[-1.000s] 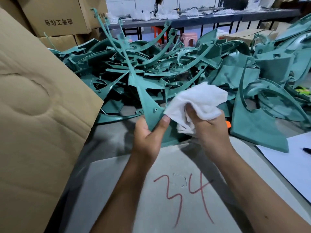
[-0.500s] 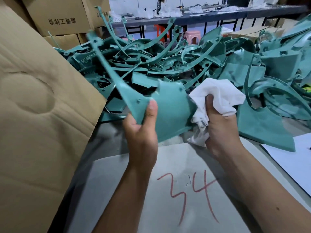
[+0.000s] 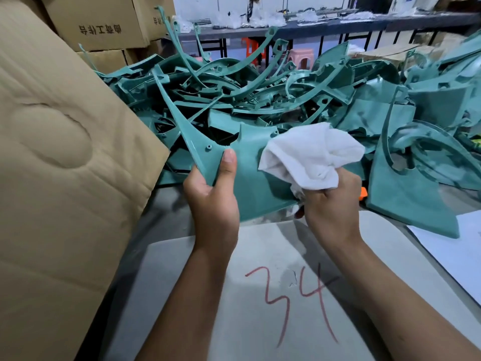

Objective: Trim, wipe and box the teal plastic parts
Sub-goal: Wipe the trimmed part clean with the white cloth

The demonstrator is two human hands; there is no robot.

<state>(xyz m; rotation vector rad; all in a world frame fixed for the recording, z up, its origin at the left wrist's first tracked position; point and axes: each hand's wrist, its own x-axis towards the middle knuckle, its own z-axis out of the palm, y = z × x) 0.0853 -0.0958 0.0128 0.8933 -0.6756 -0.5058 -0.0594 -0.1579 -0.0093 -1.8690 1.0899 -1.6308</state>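
Teal part [image 3: 250,183] held up over the grey board [image 3: 260,295], just in front of the heap. Broad flat panel faces the person; a long thin arm runs from it up and to the left. Tilted this way, the panel's face is presented square to the cloth, likely so the wipe can cover it in one pass.

Left hand [image 3: 214,201] grips the panel's left edge, thumb pressed flat on the face, fingers curled behind. Judged a steadying hold that leaves most of the surface bare.

Right hand [image 3: 331,204] is closed around a bunched white cloth [image 3: 309,155], which lies against the panel's upper right. Step in hand: wiping.

Behind, a tangled pile of teal parts [image 3: 260,100] waits, touching a large cardboard flap [image 3: 65,152] at left, probably the box for finished pieces. Red "34" marked on the board. White sheet [image 3: 453,251] at right edge.
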